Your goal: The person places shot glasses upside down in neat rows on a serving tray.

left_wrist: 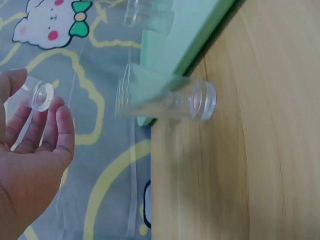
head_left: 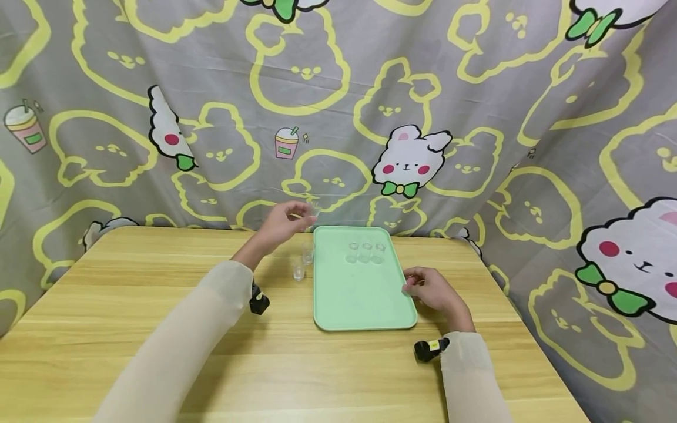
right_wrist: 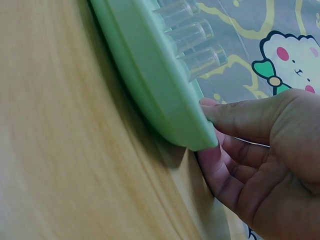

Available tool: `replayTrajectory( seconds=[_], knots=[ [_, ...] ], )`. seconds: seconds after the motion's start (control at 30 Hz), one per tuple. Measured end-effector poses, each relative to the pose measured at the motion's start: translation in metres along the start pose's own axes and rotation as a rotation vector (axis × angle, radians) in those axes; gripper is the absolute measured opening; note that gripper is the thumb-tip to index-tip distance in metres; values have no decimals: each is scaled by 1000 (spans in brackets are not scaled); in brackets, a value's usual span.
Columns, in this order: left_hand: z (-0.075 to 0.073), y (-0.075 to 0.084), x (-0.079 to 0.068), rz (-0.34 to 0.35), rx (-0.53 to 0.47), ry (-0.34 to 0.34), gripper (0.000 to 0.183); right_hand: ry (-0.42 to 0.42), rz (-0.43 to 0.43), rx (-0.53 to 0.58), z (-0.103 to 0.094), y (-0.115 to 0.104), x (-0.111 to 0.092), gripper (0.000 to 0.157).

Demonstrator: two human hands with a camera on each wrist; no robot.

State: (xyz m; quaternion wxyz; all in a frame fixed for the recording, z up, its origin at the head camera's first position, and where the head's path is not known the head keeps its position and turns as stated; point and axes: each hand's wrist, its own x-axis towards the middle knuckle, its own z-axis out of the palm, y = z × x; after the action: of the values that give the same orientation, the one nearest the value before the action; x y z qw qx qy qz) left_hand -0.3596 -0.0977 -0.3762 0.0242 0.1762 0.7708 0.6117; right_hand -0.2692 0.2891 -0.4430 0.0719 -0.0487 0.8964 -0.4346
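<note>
My left hand (head_left: pixel 288 222), raised near the far left corner of the green tray (head_left: pixel 365 299), holds a small clear glass (left_wrist: pixel 41 95) between thumb and fingers. The glass is faint in the head view; its thick base shows in the left wrist view. Just left of the tray two more clear glasses (head_left: pixel 298 270) stand on the table, one behind the other. On the far part of the tray sit three clear glasses (right_wrist: pixel 202 62) in a row, narrow ends up. My right hand (head_left: pixel 431 288) grips the tray's right edge, thumb (right_wrist: pixel 235 117) over the rim and fingers below.
The wooden table (head_left: pixel 254 364) extends on both sides of the tray and in front of it. A patterned grey curtain (head_left: pixel 328 129) hangs right behind the table's far edge. Small black devices (head_left: pixel 259 301) are worn at both wrists.
</note>
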Motion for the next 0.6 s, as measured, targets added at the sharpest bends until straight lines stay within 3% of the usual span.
replayTrajectory(
  seconds=[0.33, 0.6],
  knots=[
    [29, 15, 12, 96, 135, -66, 41, 3, 2, 4, 0, 1, 0, 37],
    [51, 26, 19, 106, 168, -61, 42, -2, -5, 1, 0, 1, 0, 37]
  ],
)
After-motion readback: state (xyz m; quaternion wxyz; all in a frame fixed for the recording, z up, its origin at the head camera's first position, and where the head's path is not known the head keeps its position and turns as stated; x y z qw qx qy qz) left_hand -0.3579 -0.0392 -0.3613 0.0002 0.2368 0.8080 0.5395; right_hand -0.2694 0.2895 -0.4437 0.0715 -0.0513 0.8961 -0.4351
